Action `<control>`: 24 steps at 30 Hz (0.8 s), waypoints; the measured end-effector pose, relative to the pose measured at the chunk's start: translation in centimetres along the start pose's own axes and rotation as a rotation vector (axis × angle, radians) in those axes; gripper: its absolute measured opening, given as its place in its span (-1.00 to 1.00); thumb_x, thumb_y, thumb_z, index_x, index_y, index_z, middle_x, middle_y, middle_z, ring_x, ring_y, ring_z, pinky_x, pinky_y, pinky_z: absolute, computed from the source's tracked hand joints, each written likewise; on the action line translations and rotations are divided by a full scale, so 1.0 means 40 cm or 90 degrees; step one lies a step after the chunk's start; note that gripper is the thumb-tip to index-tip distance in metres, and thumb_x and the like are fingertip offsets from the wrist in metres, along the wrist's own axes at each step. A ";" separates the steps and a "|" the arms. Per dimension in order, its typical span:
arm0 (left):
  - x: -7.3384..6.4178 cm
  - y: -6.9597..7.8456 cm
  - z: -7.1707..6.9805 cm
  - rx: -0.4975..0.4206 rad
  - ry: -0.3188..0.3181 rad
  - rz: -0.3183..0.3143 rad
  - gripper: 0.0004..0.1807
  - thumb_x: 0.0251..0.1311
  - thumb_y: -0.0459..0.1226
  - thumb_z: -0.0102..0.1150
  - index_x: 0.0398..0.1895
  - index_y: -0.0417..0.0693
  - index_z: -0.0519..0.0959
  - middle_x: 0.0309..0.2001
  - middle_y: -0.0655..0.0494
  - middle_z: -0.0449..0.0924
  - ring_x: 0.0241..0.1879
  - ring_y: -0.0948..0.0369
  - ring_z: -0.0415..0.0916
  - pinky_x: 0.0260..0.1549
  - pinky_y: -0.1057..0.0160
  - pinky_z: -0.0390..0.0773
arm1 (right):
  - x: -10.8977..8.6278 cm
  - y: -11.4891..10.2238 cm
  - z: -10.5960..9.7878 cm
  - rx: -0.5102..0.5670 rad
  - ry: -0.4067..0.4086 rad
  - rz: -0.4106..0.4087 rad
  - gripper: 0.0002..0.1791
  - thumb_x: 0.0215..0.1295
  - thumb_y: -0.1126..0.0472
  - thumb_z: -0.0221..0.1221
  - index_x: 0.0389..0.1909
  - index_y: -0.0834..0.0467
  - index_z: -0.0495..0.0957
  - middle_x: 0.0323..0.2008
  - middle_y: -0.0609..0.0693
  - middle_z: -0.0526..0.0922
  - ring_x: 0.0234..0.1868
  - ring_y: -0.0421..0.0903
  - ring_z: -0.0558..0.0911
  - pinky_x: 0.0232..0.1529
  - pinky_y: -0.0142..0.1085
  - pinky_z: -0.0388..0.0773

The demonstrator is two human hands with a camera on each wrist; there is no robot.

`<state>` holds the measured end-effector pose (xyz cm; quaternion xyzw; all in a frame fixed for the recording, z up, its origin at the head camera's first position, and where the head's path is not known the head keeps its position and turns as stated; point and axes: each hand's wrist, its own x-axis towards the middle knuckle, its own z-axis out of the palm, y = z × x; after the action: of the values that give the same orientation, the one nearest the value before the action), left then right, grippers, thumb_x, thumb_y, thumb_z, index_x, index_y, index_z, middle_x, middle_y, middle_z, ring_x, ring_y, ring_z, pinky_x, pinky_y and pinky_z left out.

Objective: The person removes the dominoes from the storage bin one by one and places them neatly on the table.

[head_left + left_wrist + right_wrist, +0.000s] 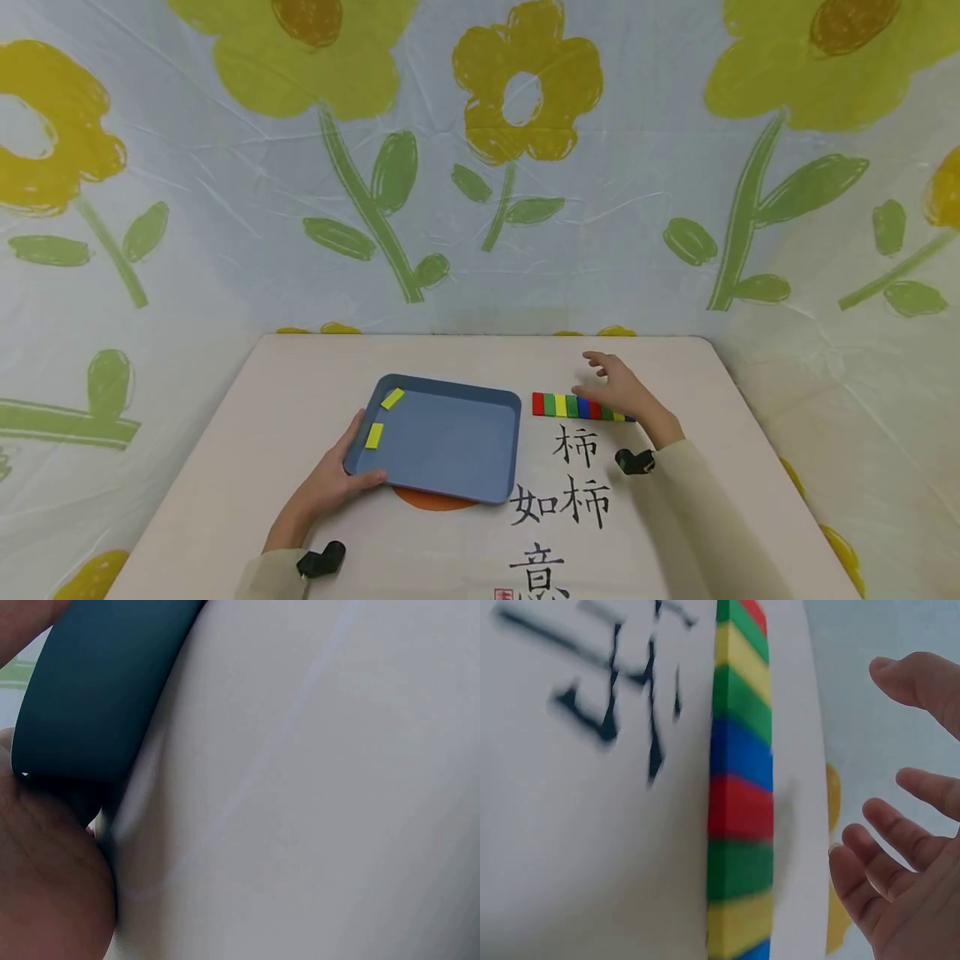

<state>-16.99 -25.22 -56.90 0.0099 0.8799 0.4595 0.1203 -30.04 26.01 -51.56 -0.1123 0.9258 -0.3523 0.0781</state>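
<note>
A blue-grey rectangular tray (457, 442) sits left of the table's middle, slightly turned. My left hand (326, 479) holds it by the near left corner, thumb along the near rim and the other fingers at the left side. Two yellow blocks (374, 436) lie apart inside the tray near its left wall. To the right of the tray runs a row of small red, green, yellow and blue blocks (740, 814), set side by side. Over the right part of that row is my right hand (621, 390). Its fingers are spread, with nothing between them, as the right wrist view shows.
The pale table mat (450, 558) bears large black brushed characters (562, 500) below the block row. An orange printed shape (431, 500) shows partly under the tray's near edge. Flower-printed cloth (600, 275) hangs behind and along both sides of the table.
</note>
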 end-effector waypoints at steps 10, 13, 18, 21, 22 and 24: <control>0.001 -0.001 -0.001 -0.004 -0.005 -0.002 0.26 0.17 0.06 0.44 0.70 0.32 -0.31 0.69 -0.12 -0.23 0.63 -0.25 -0.19 0.48 -0.43 0.00 | 0.083 -0.159 0.088 0.038 -0.042 -0.092 -0.10 0.30 -0.07 0.35 0.55 0.18 0.23 0.45 0.29 0.34 0.34 0.29 0.45 0.26 0.20 0.51; 0.004 0.000 0.000 -0.004 -0.005 -0.001 0.26 0.17 0.06 0.44 0.70 0.31 -0.31 0.69 -0.12 -0.23 0.64 -0.25 -0.19 0.48 -0.43 0.00 | 0.102 -0.208 0.117 0.046 -0.060 -0.110 -0.10 0.29 -0.07 0.35 0.55 0.16 0.23 0.45 0.29 0.34 0.35 0.29 0.45 0.27 0.18 0.51; 0.006 0.001 0.000 -0.003 -0.005 -0.001 0.26 0.17 0.07 0.44 0.70 0.32 -0.30 0.69 -0.10 -0.23 0.64 -0.24 -0.19 0.48 -0.42 0.00 | 0.121 -0.285 0.168 0.041 -0.077 -0.133 -0.09 0.26 -0.09 0.38 0.55 0.12 0.25 0.41 0.25 0.36 0.35 0.23 0.46 0.29 0.12 0.51; 0.004 0.003 -0.001 -0.004 -0.006 -0.004 0.26 0.17 0.07 0.43 0.70 0.31 -0.31 0.69 -0.11 -0.23 0.64 -0.25 -0.19 0.48 -0.42 0.00 | 0.124 -0.326 0.205 0.043 -0.085 -0.155 -0.08 0.26 -0.09 0.39 0.55 0.11 0.25 0.40 0.24 0.38 0.33 0.21 0.47 0.27 0.10 0.52; 0.002 0.004 -0.002 -0.002 -0.006 -0.006 0.26 0.17 0.07 0.43 0.70 0.31 -0.31 0.69 -0.12 -0.24 0.64 -0.26 -0.19 0.48 -0.43 0.00 | 0.124 -0.340 0.219 0.045 -0.088 -0.163 -0.09 0.26 -0.09 0.39 0.55 0.11 0.25 0.39 0.23 0.39 0.32 0.20 0.48 0.26 0.09 0.53; 0.000 0.005 -0.005 -0.008 -0.006 -0.009 0.26 0.17 0.07 0.44 0.70 0.32 -0.30 0.69 -0.13 -0.24 0.64 -0.26 -0.20 0.48 -0.43 -0.01 | 0.123 -0.368 0.248 0.049 -0.096 -0.180 -0.09 0.27 -0.09 0.38 0.55 0.11 0.25 0.38 0.23 0.40 0.31 0.20 0.49 0.24 0.07 0.54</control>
<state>-17.04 -25.24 -56.62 0.0049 0.8764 0.4643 0.1279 -30.31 7.74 -49.37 -0.2644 0.8783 -0.3852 0.1016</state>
